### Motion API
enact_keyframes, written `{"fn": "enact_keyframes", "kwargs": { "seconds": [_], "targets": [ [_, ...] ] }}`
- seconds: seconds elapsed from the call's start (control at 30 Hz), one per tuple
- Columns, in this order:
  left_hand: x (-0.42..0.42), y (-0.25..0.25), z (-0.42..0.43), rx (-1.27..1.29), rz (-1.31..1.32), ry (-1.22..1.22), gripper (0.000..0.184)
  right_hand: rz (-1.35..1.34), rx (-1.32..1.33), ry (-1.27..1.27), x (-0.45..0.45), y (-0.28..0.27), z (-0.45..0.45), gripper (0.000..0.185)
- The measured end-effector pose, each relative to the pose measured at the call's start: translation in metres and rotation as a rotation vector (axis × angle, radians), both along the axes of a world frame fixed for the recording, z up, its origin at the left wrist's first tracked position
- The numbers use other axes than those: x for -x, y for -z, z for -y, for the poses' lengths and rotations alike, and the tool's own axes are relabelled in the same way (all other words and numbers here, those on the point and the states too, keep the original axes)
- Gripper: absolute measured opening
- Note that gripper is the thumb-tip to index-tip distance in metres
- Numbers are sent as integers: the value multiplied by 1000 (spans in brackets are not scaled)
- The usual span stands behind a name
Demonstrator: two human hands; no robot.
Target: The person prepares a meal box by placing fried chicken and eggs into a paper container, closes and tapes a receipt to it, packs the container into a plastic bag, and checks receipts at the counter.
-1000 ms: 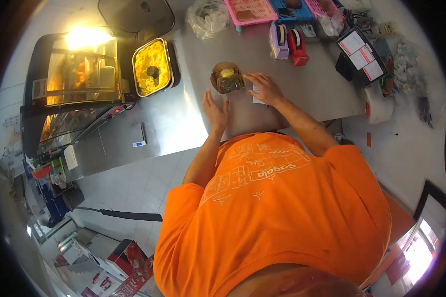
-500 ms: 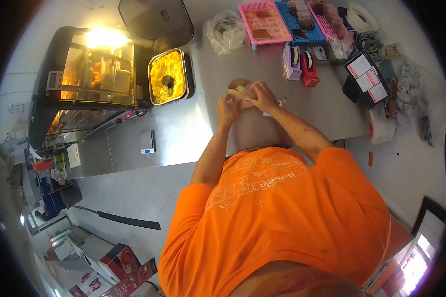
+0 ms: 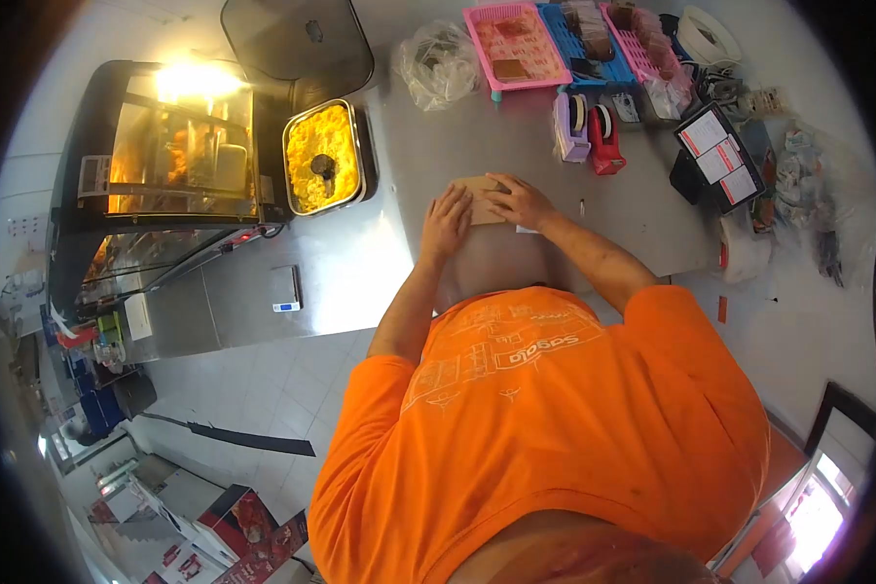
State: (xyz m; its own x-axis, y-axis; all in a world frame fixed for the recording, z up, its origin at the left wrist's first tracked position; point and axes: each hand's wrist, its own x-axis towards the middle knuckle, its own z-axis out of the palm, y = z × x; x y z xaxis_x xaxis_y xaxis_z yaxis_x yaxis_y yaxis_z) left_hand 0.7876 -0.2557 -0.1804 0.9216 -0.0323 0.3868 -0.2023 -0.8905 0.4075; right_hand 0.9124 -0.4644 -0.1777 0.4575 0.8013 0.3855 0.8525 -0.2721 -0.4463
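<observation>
A brown paper packet (image 3: pixel 481 201) lies on the steel counter in front of me, its upper side folded over, so what is inside is hidden. My left hand (image 3: pixel 448 216) rests on its left edge, fingers stretched out and lying flat. From the right, my right hand (image 3: pixel 519 201) lies over the packet's other side with its fingers extended and apart. A small white slip (image 3: pixel 526 230) shows by the right wrist. To the left stands a metal tray of yellow food (image 3: pixel 307 136) with a dark round handle or knob in it.
A lit food warmer (image 3: pixel 180 161) stands far left, with a small digital scale (image 3: pixel 285 289) on the counter nearby. Toward the back are a plastic bag (image 3: pixel 436 64), a pink basket (image 3: pixel 562 49), a blue basket and two tape dispensers (image 3: pixel 605 141). A label stand (image 3: pixel 722 156) is at right.
The brown paper, open before with pale filling showing, is now folded over it. Both hands have gone from pinching the paper's edges to lying flat on it.
</observation>
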Motion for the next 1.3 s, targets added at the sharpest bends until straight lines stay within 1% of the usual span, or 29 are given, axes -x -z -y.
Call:
{"fn": "enact_keyframes", "kwargs": {
  "seconds": [0.03, 0.1, 0.13, 0.2, 0.23, 0.3, 0.33, 0.4, 0.53, 0.6, 0.63, 0.7, 0.77, 0.8, 0.9, 0.97, 1.0, 1.07, 1.1, 1.17, 1.2, 1.3],
  "targets": [
    [1, 0, 3, 79, -20, -40, 41, -29, -13, 56, 13, -7, 2, 35],
    [1, -1, 9, 237, -61, -117, 42, -234, 18, 183, 39, -15, 3, 31],
    [-1, -2, 14, 461, -67, -241, 43, -334, 34, 248, 51, -17, 5, 29],
    [-3, -1, 24, 905, -83, -493, 46, -573, 83, 261, 74, -16, 12, 28],
    [0, 0, 26, 951, -123, -460, 47, -693, 106, 268, 82, -14, 16, 27],
    [10, 1, 25, 1043, -202, -397, 50, -665, 18, 263, 91, -11, 20, 26],
    [14, 1, 26, 1045, -270, -355, 51, -648, -27, 257, 93, -10, 22, 26],
    [28, 1, 29, 1043, -409, -273, 53, -611, -17, 262, 86, -11, 24, 23],
    [54, -1, 54, 853, -325, -387, 56, -517, -64, 276, 70, -18, 23, 16],
    [67, -4, 69, 728, -338, -471, 58, -591, -46, 153, 57, -22, 21, 15],
    [63, -18, 69, 545, -259, -411, 57, -629, -35, 92, 51, -21, 21, 14],
    [55, -42, 62, 186, -101, -292, 55, -617, -21, 35, 41, -17, 17, 15],
    [37, -28, 38, 114, -124, 2, 46, -648, -6, 17, 40, -18, 16, 18],
    [31, -31, 31, 75, -133, 148, 42, -596, 19, 59, 41, -25, 16, 18],
    [35, -35, 39, 346, -342, 103, 33, -469, 57, 220, 57, -38, 23, 21],
    [41, -31, 50, 463, -241, 3, 32, -415, 32, 380, 71, -38, 32, 25],
    [45, -27, 56, 519, -191, -45, 31, -426, 14, 406, 80, -32, 37, 25],
    [56, -19, 74, 560, -247, -162, 31, -454, -19, 467, 100, -14, 49, 24],
    [60, -16, 81, 580, -274, -217, 31, -549, -51, 490, 104, -9, 51, 24],
    [65, -36, 90, 281, -203, -178, 31, -738, -120, 536, 111, 0, 55, 24],
    [65, -49, 91, 132, -165, -154, 31, -744, -128, 524, 111, 4, 56, 25],
    [44, -63, 74, 201, -80, 23, 27, -733, -139, 505, 108, 18, 55, 27]
  ]
}}
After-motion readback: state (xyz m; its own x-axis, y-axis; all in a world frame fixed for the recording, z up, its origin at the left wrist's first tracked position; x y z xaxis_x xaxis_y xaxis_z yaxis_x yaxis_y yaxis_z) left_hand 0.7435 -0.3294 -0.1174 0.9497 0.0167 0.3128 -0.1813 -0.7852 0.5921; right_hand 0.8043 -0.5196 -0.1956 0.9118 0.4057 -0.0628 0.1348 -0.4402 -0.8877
